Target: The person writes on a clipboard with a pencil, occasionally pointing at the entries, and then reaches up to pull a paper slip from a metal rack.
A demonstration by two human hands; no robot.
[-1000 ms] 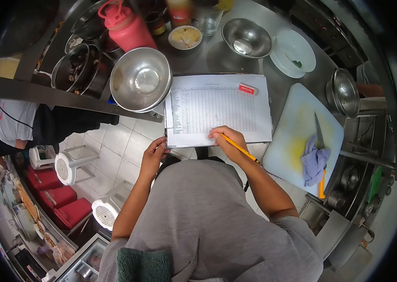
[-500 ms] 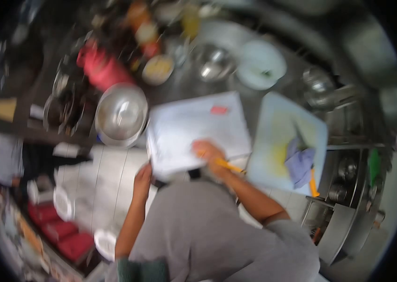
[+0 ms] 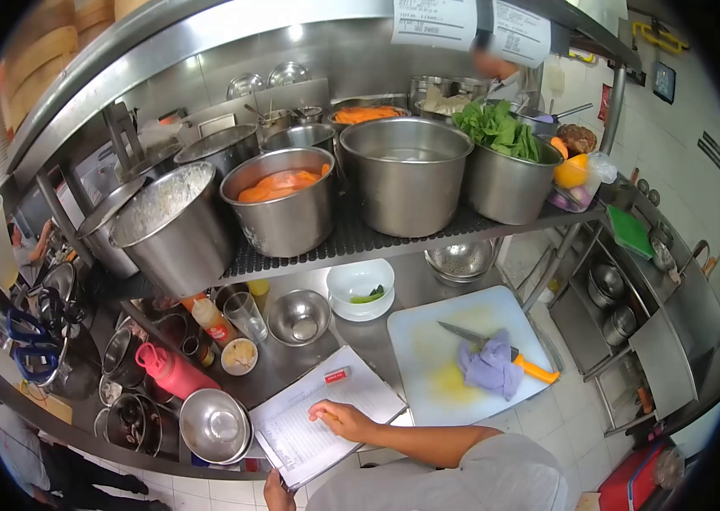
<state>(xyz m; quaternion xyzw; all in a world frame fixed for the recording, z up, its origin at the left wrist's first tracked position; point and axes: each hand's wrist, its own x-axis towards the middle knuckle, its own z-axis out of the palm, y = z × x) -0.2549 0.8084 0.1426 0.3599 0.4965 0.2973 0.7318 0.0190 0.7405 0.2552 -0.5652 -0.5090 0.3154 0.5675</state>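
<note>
My left hand [image 3: 278,491] is closed on the near left corner of a board with printed sheets [image 3: 305,439], which leans over the counter's front edge. My right hand [image 3: 341,421] rests over the sheets, its fingers closed round a yellow pencil [image 3: 327,416], mostly hidden by the hand. A small red-and-white block [image 3: 336,375], perhaps an eraser, lies on the top sheet. To the right, a white cutting board [image 3: 428,328] carries a knife with an orange handle [image 3: 535,369] and a crumpled purple cloth [image 3: 493,366] over it.
Steel bowls [image 3: 215,426], a pink bottle [image 3: 174,371] and a white bowl [image 3: 360,285] stand on the counter. Overhead, a shelf [image 3: 360,249] bears several steel pots [image 3: 407,183], one with leafy greens [image 3: 501,132]. A person [image 3: 509,85] stands beyond; another [image 3: 23,451] is at left.
My view has tilted up, bringing the shelf and its pots into sight. The sheets and both hands now sit lower in view. My right hand still holds the pencil.
</note>
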